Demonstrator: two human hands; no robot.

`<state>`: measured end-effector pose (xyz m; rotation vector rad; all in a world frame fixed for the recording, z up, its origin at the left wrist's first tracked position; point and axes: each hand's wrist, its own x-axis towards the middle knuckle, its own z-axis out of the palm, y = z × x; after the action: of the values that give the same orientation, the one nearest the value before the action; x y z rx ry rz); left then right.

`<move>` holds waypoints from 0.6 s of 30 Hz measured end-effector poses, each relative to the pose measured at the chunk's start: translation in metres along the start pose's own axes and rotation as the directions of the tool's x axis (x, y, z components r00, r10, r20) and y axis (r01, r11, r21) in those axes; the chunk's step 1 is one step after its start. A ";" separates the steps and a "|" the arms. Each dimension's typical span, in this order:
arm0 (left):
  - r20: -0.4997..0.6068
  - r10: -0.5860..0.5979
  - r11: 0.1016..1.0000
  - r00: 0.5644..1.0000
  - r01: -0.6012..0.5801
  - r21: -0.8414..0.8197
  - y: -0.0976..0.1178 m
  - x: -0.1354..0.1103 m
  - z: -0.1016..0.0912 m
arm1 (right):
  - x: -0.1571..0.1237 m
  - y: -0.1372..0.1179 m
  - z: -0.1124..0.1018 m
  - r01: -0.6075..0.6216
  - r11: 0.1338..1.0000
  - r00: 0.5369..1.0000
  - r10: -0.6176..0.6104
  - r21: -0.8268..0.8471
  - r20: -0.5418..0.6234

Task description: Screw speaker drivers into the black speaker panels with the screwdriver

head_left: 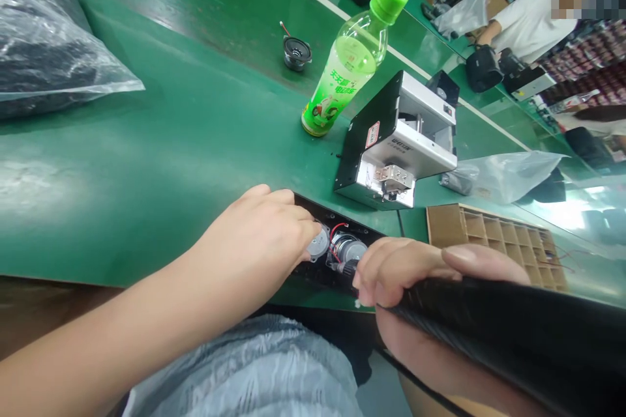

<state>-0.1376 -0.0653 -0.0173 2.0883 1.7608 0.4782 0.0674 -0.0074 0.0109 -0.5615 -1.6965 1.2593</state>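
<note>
Illumination is bright and diffuse. A pale glare patch lies on the left part of the tabletop point(161, 163); a stronger white reflection appears toward the right edge. The plastic bag point(44, 45) shows crisp highlights. The black tool point(503, 332) is dark and soft near the lens. Edges appear stretched; coarse pixelation masks the upper-right corner.

“天天” and “电动车” on the bottle point(345, 68)
</note>
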 end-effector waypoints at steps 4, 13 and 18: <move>0.031 0.033 0.999 0.999 -0.034 0.019 -0.003 -0.002 -0.001 | -0.004 -0.005 -0.008 0.061 0.997 0.985 -0.053 -0.039 0.164; 0.021 0.054 0.996 0.998 -0.056 0.072 -0.002 0.003 0.000 | -0.004 -0.007 -0.013 0.055 0.998 0.978 -0.048 -0.029 0.204; -0.008 0.082 0.992 0.997 -0.081 0.098 -0.006 0.001 0.002 | -0.007 0.008 0.014 0.121 0.990 0.984 -0.109 0.078 -0.144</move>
<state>-0.1414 -0.0640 -0.0219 2.2365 1.7433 0.4357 0.0577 -0.0170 -0.0002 -0.4823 -1.5289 1.1770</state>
